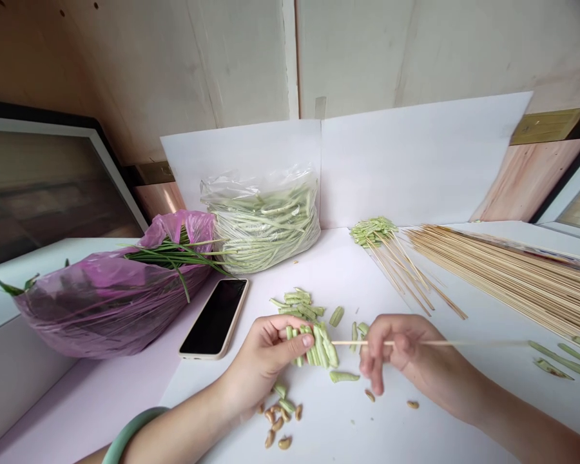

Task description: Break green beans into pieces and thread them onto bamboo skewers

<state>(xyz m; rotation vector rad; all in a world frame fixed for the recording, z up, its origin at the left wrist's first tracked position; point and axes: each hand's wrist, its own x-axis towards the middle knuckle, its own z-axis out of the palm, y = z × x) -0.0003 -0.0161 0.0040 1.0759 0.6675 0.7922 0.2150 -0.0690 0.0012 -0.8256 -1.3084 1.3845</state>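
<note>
My left hand (275,351) is closed on a row of short green bean pieces (323,346), lined up side by side and threaded on a thin wooden skewer (350,343). My right hand (401,351) grips that skewer between thumb and fingers, to the right of the beans; its long end stretches out to the right. Behind my left hand lies a small pile of cut bean pieces (297,299). One loose piece (344,376) rests between my hands. Several tan bean seeds (276,422) are scattered below my left hand.
A purple bag (111,303) of green stalks and a phone (215,319) lie on the left. Behind stands a clear bag (265,225) of long beans. Finished bean skewers (374,232) and a heap of bare skewers (507,270) lie at the right, near several bean pieces (560,357).
</note>
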